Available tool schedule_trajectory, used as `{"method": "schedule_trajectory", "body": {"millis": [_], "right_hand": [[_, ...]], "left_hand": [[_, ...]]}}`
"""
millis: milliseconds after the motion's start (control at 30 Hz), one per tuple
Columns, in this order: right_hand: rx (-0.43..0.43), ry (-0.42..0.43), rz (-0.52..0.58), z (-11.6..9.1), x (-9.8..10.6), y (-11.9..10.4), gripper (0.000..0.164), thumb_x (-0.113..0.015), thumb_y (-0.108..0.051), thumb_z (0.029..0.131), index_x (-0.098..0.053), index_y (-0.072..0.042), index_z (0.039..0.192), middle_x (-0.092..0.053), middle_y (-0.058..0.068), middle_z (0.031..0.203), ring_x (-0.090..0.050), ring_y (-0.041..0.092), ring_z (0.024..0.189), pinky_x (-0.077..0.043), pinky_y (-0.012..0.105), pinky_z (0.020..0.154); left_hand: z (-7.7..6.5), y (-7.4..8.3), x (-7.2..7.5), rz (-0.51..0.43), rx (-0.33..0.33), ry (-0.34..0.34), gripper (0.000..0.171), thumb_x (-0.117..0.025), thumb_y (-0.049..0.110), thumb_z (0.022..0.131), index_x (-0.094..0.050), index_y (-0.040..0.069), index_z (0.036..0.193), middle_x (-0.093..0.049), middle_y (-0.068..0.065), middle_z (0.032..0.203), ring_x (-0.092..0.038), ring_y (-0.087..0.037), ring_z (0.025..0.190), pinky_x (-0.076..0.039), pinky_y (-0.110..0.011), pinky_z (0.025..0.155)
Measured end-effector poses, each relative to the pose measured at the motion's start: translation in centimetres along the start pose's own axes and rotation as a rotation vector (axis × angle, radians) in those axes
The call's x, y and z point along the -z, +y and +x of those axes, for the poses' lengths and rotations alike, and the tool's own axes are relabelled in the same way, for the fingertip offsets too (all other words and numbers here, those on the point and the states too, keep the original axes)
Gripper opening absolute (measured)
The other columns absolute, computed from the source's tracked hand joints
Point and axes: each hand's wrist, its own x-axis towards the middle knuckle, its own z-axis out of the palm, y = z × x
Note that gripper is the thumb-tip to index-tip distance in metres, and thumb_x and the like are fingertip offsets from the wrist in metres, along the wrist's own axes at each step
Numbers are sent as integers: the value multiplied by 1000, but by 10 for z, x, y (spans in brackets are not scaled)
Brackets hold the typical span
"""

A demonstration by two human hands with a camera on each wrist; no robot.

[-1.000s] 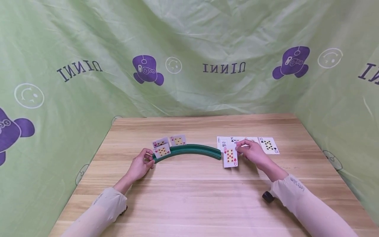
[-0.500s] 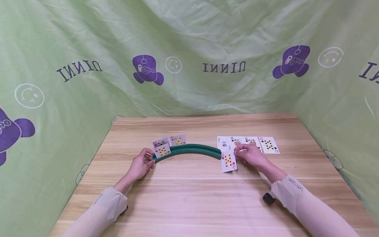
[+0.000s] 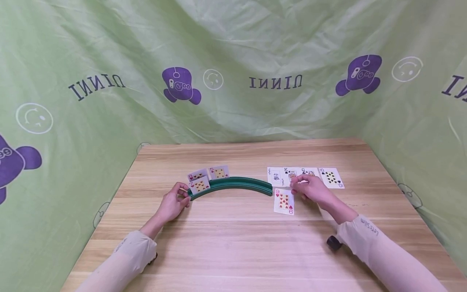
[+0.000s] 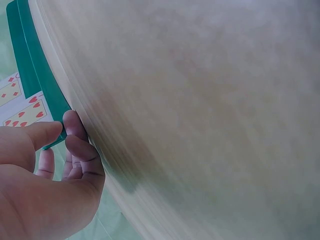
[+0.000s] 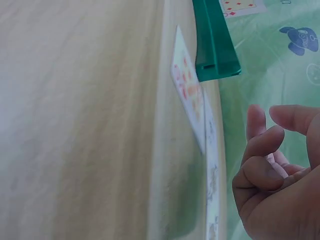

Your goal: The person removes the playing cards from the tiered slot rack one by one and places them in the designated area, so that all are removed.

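My left hand (image 3: 173, 202) pinches the left end of a curved green card holder (image 3: 237, 183); in the left wrist view its thumb and fingertips meet the holder's corner (image 4: 55, 107). The seven of hearts (image 3: 199, 185), the eight (image 3: 197, 175) and the five of diamonds (image 3: 219, 172) stand at the holder's left part. Beyond its right end, the nine of hearts (image 3: 283, 201) lies face up on the table. My right hand (image 3: 313, 190) hovers just right of that card, fingers loosely bent. The right wrist view shows a gap between thumb and forefinger, with nothing held.
Behind the right hand lies a face-up row: a joker (image 3: 275, 177), a king (image 3: 292, 176), a queen (image 3: 310, 172), partly covered by the hand, and a black ten (image 3: 331, 178). Green printed cloth (image 3: 233, 113) hangs around the wooden table (image 3: 233, 243).
The right hand has brought the nine of hearts down to the table and let it go, then drawn slightly right. The left hand and the holder have stayed put.
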Motion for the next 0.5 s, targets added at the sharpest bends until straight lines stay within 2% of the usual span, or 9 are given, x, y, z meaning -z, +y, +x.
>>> {"method": "schedule_trajectory", "body": {"millis": [200, 500], "right_hand": [[4, -21, -2, 1, -3, -15, 30, -62, -26, 96, -61, -4, 117, -74, 5, 90, -43, 12, 56, -35, 22, 49], [23, -57, 56, 2, -13, -34, 31, -61, -28, 98, -60, -5, 117, -72, 7, 92, -42, 9, 56, -37, 21, 52]], "left_hand": [[0, 1, 1, 19, 4, -5, 30, -63, -4, 92, -48, 5, 116, -61, -18, 99, -69, -18, 73, -58, -21, 63], [-1, 1, 1, 38, -5, -5, 29, -63, -3, 92, -48, 5, 116, -62, -17, 99, -69, -17, 72, -56, -21, 63]]}}
